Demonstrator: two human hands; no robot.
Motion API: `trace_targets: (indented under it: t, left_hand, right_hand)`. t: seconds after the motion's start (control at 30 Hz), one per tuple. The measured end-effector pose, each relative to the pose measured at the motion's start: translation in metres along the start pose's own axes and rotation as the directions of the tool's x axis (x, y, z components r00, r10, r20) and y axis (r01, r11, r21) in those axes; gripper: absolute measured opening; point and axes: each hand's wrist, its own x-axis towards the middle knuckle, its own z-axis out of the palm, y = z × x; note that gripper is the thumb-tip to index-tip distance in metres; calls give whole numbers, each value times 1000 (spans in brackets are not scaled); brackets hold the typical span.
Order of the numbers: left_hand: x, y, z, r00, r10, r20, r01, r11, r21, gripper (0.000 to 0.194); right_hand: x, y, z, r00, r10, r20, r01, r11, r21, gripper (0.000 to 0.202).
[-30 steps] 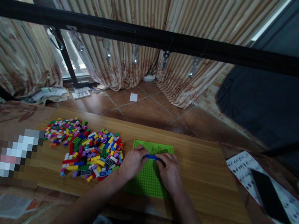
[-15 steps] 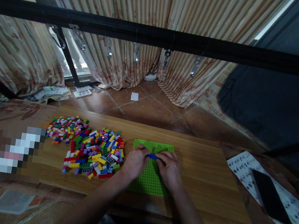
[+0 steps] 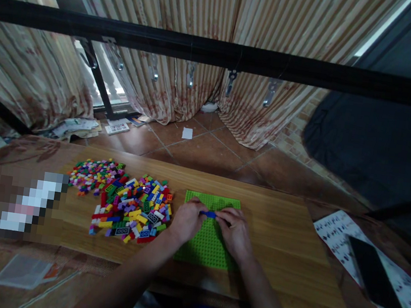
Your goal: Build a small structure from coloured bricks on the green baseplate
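Note:
Above the upper part of a green studded baseplate (image 3: 209, 249), both hands meet at a small blue brick piece (image 3: 210, 215). My left hand (image 3: 187, 220) pinches its left end, and my right hand (image 3: 235, 230) pinches its right end. The fingertips cover both ends, so whether it is one brick or several cannot be told. A pile of mixed coloured bricks (image 3: 136, 210) lies on the wooden board (image 3: 284, 246), left of my left hand.
A heap of smaller pieces (image 3: 91, 174) lies at the back left. On the right, a black phone-like slab (image 3: 375, 275) rests on a printed sheet (image 3: 336, 226). A black bar (image 3: 205, 49) with metal clips crosses beyond the board.
The view has shifted slightly, so the scene sits a little further right. Both hands keep hold of the blue piece, which now shows more of its flat side.

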Motion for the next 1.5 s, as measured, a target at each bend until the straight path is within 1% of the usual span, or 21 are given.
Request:
trace_targets:
  t: [0.23, 0.43, 0.63, 0.83, 1.0, 1.17, 1.33, 1.5]
  left_hand:
    - [0, 1, 0, 999, -37, 28, 36, 999, 15, 21]
    - [-1, 3, -1, 998, -46, 42, 44, 998, 35, 19]
    - [-1, 3, -2, 998, -30, 49, 27, 998, 56, 18]
    - [0, 6, -6, 996, -21, 89, 13, 996, 94, 18]
    - [1, 5, -5, 998, -21, 62, 16, 997, 80, 19]
    - [5, 1, -2, 995, -31, 92, 25, 998, 65, 20]
    - [7, -2, -3, 993, -24, 113, 16, 997, 72, 19]
    - [1, 2, -6, 994, -7, 108, -3, 996, 93, 21]
  right_hand:
    - [3, 0, -2, 999, -6, 35, 7, 1000, -20, 16]
    - [5, -2, -6, 997, -41, 71, 43, 999, -20, 17]
    - [5, 0, -7, 993, -70, 100, 74, 997, -34, 17]
    - [5, 1, -5, 992, -85, 95, 92, 993, -69, 16]
    - [4, -1, -4, 991, -95, 97, 105, 989, -108, 18]
    - [2, -1, -1, 989, -112, 96, 126, 980, -156, 20]
    - [0, 0, 2, 987, -137, 85, 148, 978, -148, 22]
    - [0, -1, 0, 990, -118, 79, 128, 983, -133, 20]
